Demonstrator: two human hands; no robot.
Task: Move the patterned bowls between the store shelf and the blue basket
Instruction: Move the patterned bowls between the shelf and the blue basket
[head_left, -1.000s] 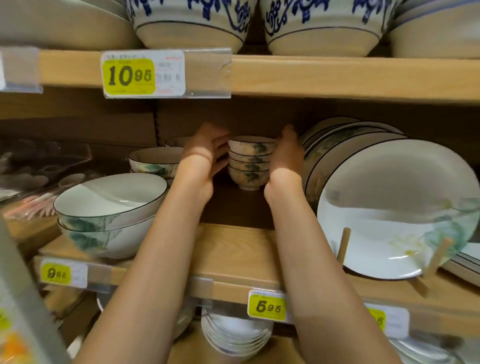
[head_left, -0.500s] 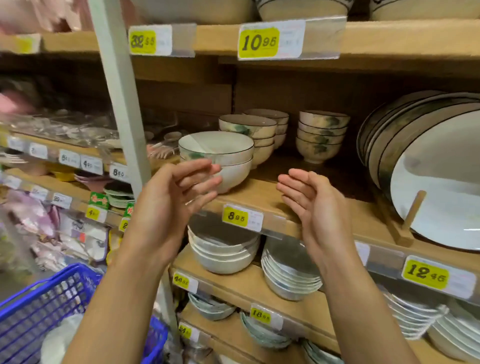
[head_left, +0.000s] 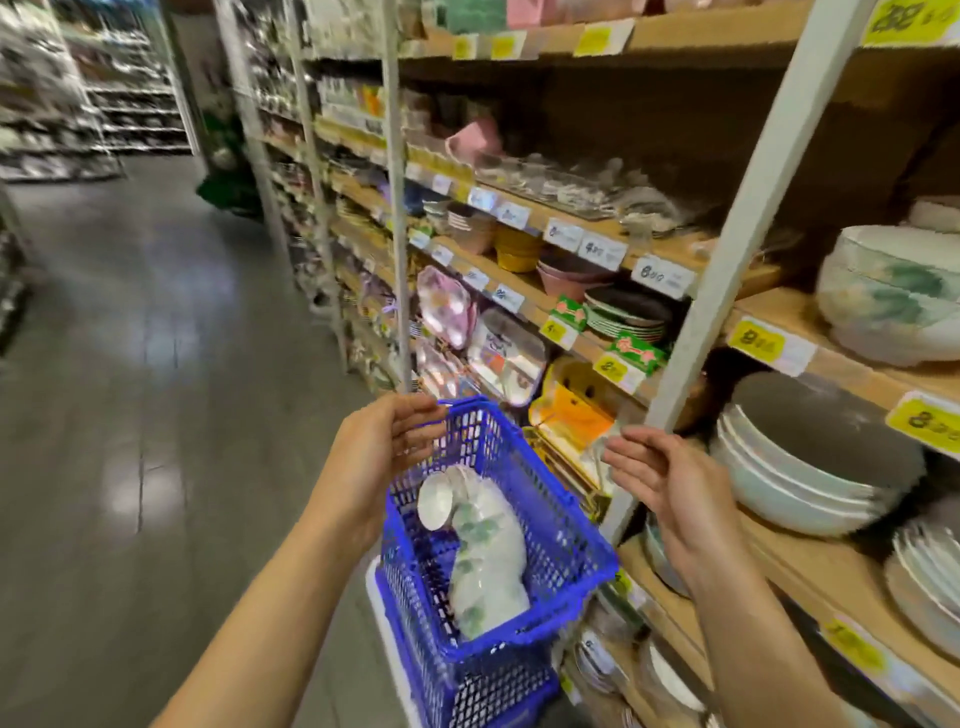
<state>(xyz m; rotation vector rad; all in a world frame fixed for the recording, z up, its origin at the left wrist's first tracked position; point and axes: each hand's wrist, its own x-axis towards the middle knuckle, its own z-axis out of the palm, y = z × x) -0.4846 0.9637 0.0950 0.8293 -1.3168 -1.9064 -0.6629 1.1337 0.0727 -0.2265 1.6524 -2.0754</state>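
A blue basket (head_left: 558, 525) stands in the aisle at lower centre. Inside it lies a tipped row of white patterned bowls (head_left: 485, 551) with green leaf marks. My left hand (head_left: 382, 447) hovers over the basket's far left rim, fingers relaxed, holding nothing. My right hand (head_left: 670, 483) hangs to the right of the basket, palm turned inward, fingers loosely extended and empty. More leaf-patterned bowls (head_left: 893, 296) stand stacked on the wooden store shelf (head_left: 789, 317) at the far right.
A white shelf upright (head_left: 727, 249) rises just behind my right hand. Stacked plain bowls (head_left: 810, 467) fill the shelf below. Plates, pink and yellow dishes crowd the shelves to the left. Grey aisle floor (head_left: 145, 338) stretches out on the left.
Both hands let go of the small bowl stack on the shelf and pulled back empty. My view swung left and down, and both hands now hover around the blue basket.
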